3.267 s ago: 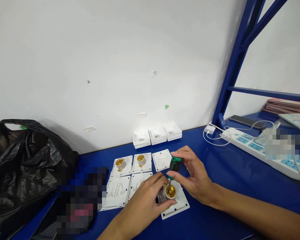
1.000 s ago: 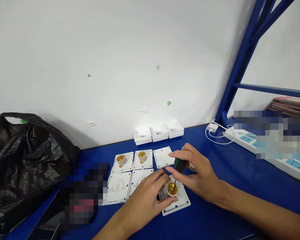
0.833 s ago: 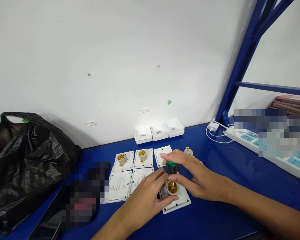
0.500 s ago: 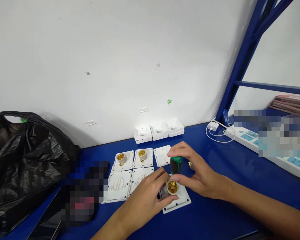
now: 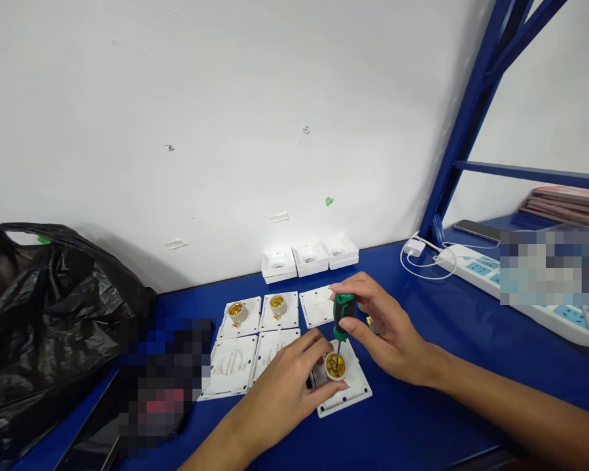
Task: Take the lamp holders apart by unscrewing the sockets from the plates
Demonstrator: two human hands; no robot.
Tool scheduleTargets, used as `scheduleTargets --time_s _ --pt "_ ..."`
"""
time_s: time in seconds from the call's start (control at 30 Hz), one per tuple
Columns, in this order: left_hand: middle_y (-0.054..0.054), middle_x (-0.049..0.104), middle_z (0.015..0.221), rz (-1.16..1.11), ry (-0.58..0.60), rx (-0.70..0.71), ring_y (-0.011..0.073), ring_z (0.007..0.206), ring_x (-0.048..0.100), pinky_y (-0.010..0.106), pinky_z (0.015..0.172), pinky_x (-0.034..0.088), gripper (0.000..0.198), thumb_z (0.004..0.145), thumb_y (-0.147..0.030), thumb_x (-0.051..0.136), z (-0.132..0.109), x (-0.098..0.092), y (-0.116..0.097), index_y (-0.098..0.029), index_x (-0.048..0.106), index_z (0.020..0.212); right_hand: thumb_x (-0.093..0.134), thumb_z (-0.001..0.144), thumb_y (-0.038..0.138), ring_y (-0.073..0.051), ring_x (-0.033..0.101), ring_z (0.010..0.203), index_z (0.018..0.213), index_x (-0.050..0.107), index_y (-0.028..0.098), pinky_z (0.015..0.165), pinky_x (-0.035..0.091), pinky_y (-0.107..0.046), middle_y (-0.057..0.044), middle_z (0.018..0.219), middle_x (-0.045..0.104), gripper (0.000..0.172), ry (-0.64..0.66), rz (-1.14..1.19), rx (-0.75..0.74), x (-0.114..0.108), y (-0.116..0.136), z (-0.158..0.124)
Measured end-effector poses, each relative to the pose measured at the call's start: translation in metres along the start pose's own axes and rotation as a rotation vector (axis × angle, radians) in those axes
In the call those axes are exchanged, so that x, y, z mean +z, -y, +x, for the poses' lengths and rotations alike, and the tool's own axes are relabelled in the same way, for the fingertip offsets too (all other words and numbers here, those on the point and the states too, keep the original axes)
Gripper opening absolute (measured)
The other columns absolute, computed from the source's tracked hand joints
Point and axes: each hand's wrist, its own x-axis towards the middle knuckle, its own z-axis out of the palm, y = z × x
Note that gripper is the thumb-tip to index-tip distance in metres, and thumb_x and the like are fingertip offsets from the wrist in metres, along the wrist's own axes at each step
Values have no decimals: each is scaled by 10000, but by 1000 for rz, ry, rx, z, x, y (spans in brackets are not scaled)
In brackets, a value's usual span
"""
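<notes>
A small green-and-black screwdriver (image 5: 343,316) stands nearly upright in my right hand (image 5: 380,327), its shaft pointing down into a brass-lined lamp socket (image 5: 336,366). My left hand (image 5: 289,386) closes thumb and fingers around that socket, which sits on a square white plate (image 5: 351,392). Two more plates with sockets, a left one (image 5: 236,314) and a right one (image 5: 277,309), lie beyond my left hand. Nearer are bare white plates (image 5: 230,363), one partly covered by my left hand. Another plate (image 5: 317,306) lies behind the screwdriver.
Three white square boxes (image 5: 309,258) line the wall. A black plastic bag (image 5: 63,327) bulks at the left beside a blurred dark patch. Right of my hands are a white power strip (image 5: 471,268), a charger (image 5: 414,247) with cable and a blue metal frame (image 5: 459,144).
My right hand has shifted its grip on the screwdriver, whose shaft now shows, reaching into the socket. My left hand stays around the socket. The whole view has shifted slightly.
</notes>
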Motion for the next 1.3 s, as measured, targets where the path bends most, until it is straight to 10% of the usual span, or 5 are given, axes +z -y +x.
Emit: scheduleTargets --time_s 1.3 --pt "24 684 1161 -44 -34 -3 230 939 704 336 832 579 340 927 -327 827 -1 3 4 -272 674 1226 614 1058 241 -196 570 1146 1404 581 381 1031 494 -376 -32 1232 579 375 138 202 145 1 4 1"
